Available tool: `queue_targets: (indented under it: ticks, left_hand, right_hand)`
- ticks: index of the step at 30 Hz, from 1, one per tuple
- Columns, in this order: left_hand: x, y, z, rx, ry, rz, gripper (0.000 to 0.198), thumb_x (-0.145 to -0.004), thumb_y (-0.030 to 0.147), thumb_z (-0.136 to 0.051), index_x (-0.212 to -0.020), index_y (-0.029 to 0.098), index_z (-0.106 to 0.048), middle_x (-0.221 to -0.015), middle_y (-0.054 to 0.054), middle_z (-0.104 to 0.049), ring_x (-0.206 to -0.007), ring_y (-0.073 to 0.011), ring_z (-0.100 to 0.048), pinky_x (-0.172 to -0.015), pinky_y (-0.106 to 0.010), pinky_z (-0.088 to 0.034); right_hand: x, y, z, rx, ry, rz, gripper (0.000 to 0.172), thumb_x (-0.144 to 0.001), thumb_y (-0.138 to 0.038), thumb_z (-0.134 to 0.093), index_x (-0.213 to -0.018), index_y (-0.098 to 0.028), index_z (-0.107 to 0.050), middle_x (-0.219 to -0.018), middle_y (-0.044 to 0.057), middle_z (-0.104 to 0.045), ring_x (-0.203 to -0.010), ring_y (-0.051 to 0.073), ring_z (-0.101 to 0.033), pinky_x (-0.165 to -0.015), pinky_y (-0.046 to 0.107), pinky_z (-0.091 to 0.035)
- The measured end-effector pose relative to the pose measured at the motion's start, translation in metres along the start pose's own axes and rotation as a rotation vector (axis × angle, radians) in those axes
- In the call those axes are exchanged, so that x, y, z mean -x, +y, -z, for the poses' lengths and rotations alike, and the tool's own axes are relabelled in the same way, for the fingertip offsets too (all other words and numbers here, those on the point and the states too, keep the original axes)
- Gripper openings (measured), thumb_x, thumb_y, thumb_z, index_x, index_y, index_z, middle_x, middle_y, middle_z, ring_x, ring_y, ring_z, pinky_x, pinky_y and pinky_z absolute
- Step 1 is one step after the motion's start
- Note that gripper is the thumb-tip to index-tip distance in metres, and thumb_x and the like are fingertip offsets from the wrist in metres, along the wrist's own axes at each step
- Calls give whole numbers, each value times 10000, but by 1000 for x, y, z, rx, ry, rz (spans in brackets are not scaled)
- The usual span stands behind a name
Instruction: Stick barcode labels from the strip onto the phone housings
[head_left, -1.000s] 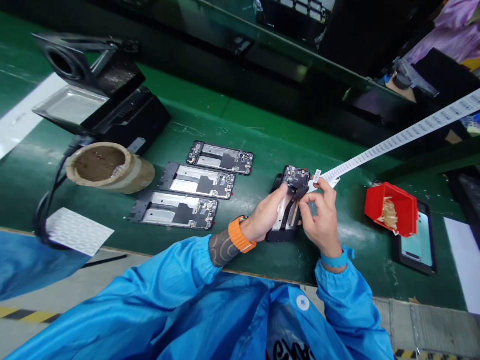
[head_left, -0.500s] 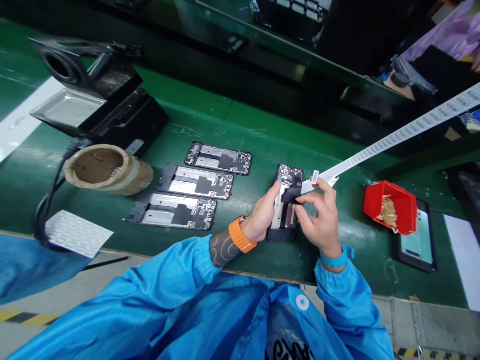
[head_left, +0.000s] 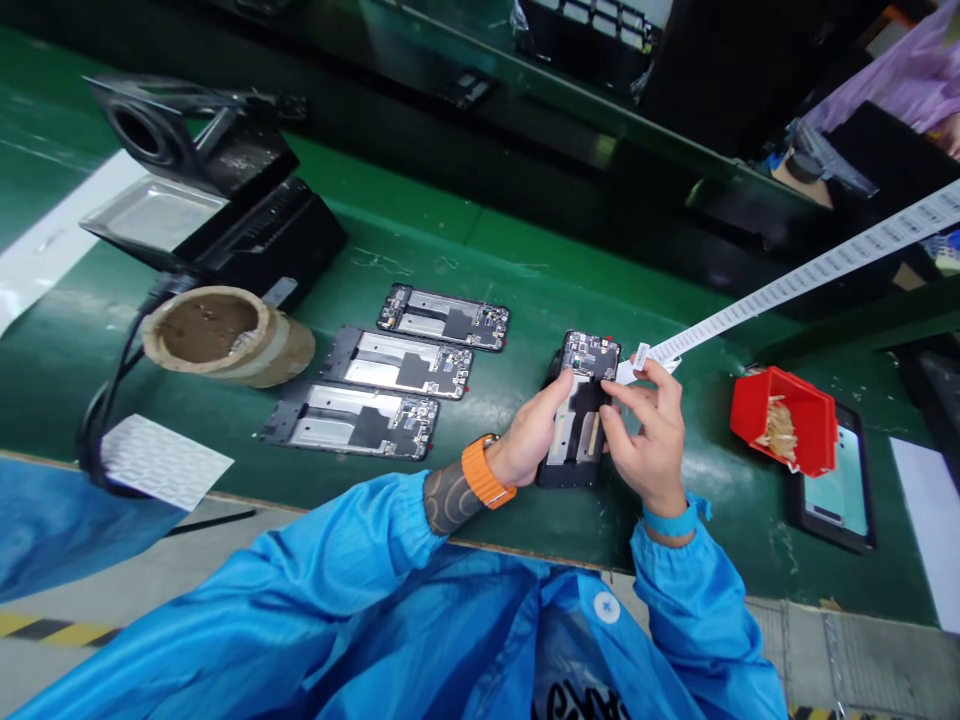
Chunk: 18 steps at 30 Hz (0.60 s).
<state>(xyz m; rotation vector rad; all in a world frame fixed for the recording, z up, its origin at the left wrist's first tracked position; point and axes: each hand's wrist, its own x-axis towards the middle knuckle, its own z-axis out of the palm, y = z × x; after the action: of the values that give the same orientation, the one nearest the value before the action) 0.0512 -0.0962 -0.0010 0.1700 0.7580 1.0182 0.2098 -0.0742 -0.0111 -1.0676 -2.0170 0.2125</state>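
My left hand (head_left: 534, 432) grips an opened phone (head_left: 583, 398) along its left side, thumb near the circuit board at the far end. A dark shape, either shadow or another part, shows behind the phone's upper left. At the phone's right edge, the thumb and index finger of my right hand (head_left: 651, 445) close in on its side. A small white barcode label (head_left: 640, 357) shows at a raised fingertip of that hand. Behind it, a long strip of barcode labels (head_left: 787, 275) reaches down from the right; its near end is partly hidden by my fingers.
Left of my hands lie three opened phones (head_left: 397, 362). Farther left stand a cardboard tube (head_left: 289, 350), a black device with a metal tray (head_left: 165, 215) and a label sheet (head_left: 161, 462). A red bin (head_left: 814, 420) with tan pieces overlaps a phone-like device (head_left: 840, 475) at right.
The phone between my hands has turned slightly and looks a little raised, with the dark shape now showing behind it. The view has shifted slightly. The label stays at my right fingertip.
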Motion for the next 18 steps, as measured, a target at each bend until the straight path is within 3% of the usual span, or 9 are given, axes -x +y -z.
queue_targets:
  ticks: [9, 18]
  left_hand:
    - [-4, -2, 6, 63, 11, -25, 485, -963, 493, -579, -1226, 113, -724, -1019, -111, -788, -959, -261, -751, -923, -366, -576]
    - [-2, -1, 3, 77, 1, -32, 434, -995, 425, -539, -1240, 117, -719, -1048, -109, -784, -1005, -257, -741, -963, -365, -555]
  right_hand:
    - [2, -2, -1, -33, -32, -20, 62, -849, -193, -666, -880, -212, -716, -1323, 124, -536, -1117, 288, -613, -875, 490, -585]
    - [2, -1, -1, -39, -26, -10, 67, -853, -186, -662, -855, -212, -724, -1297, 122, -543, -1145, 298, -597, -846, 473, -592]
